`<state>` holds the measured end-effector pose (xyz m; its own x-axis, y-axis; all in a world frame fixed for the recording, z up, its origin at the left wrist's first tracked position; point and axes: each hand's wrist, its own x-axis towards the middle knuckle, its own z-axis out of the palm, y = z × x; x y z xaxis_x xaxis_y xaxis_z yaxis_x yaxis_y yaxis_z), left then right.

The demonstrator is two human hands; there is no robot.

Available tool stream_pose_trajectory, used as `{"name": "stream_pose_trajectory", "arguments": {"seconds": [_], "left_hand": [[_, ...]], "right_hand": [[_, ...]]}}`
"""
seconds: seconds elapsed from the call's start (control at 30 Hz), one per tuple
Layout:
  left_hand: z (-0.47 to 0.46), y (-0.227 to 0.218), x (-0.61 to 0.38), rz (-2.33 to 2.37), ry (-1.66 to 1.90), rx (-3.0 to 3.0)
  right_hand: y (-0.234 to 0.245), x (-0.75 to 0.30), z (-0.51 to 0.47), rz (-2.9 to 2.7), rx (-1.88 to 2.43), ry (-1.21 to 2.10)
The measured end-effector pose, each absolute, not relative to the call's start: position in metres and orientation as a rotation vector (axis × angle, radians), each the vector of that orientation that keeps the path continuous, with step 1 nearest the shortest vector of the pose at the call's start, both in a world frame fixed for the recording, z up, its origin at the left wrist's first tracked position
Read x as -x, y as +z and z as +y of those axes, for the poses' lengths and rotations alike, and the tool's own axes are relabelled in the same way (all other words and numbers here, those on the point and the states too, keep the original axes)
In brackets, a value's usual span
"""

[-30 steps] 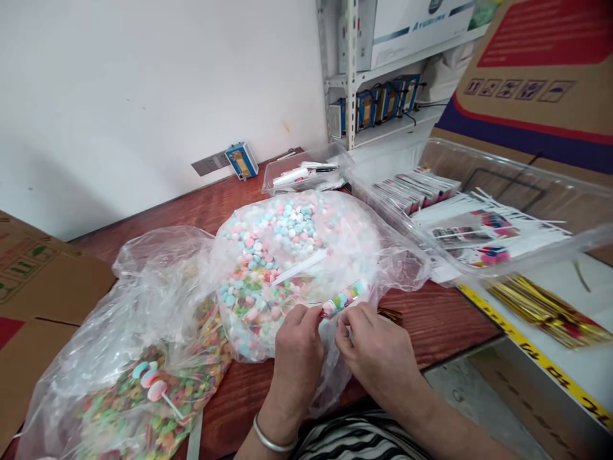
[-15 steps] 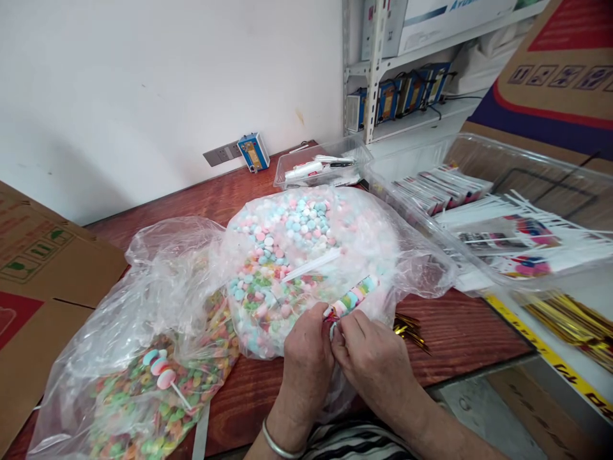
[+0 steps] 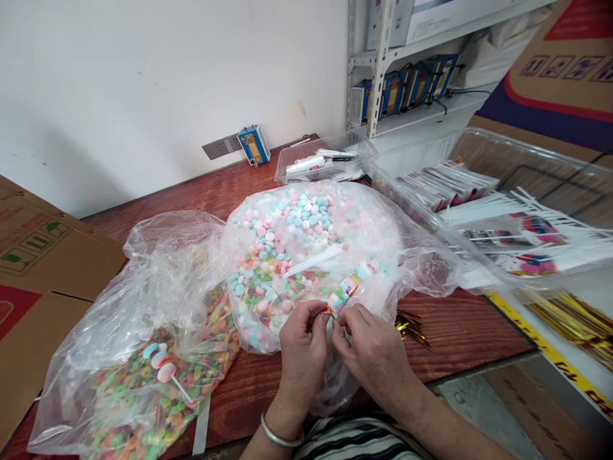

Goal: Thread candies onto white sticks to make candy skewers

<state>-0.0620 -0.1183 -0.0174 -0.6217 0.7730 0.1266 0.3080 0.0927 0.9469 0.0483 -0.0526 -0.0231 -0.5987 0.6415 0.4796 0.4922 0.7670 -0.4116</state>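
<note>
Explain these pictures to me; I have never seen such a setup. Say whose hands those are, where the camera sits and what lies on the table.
No machine here: a person works with bare hands, and the one camera sits on that person's head, looking forward and down. The left hand and right hand both pinch the lower end of a wrapped candy stick, a row of pastel sweets in clear film. Behind it on the wooden table lies a bag of pastel sweets; to its left, a bag of ring-shaped sweets. Gold ties lie right of the hands, near a clear tub of packets.
</note>
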Motion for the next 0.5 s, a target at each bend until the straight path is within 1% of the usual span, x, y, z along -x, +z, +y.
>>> {"name": "stream_pose_trajectory", "arguments": {"seconds": [0.13,0.23,0.4,0.5], "left_hand": [[-0.111,-0.016,0.059,1.432,1.701,-0.430],[-0.108,-0.015,0.058,1.182,1.706,-0.195],[-0.107,-0.013,0.059,1.012,1.692,-0.028],[-0.107,-0.014,0.059,0.950,1.698,-0.016]], "right_hand": [[-0.025,-0.045,-0.045,-2.188,0.874,0.646],[-0.027,-0.043,-0.042,-2.115,0.887,0.849],[-0.025,-0.043,-0.040,-2.082,0.809,0.844],[-0.024,-0.042,-0.039,-2.056,0.751,0.915]]}}
